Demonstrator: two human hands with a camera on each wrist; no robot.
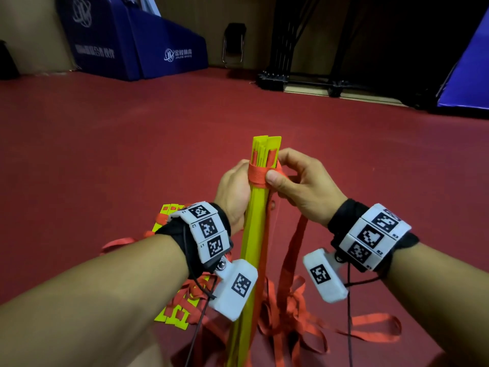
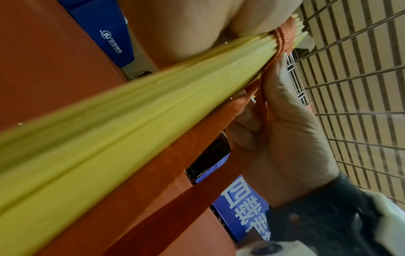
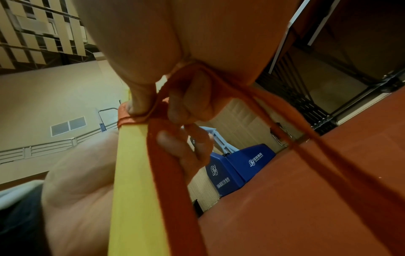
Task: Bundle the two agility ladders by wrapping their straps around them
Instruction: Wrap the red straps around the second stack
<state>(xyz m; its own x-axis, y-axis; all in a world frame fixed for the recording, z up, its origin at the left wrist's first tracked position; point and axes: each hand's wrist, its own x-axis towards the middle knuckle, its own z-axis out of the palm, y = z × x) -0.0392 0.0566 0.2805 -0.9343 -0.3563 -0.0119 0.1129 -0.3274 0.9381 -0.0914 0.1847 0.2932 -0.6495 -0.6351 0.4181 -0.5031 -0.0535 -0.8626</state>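
Observation:
A stack of yellow ladder rungs (image 1: 254,221) stands upright in front of me, its lower end near the floor. Red strap (image 1: 258,175) is wound a few turns around the stack near its top. My left hand (image 1: 232,192) grips the stack from the left just below the wrap. My right hand (image 1: 293,181) pinches the strap against the stack with its thumb, and loose strap (image 3: 285,124) runs out from under its curled fingers. The second ladder (image 1: 174,311), yellow rungs tangled with red straps, lies on the floor behind my left forearm.
Loose red strap loops (image 1: 370,329) trail over the dark red floor (image 1: 132,141) around the stack's base. Blue padded blocks (image 1: 132,43) stand at the far left, a folded chair (image 1: 232,46) and a black metal frame (image 1: 304,80) at the back.

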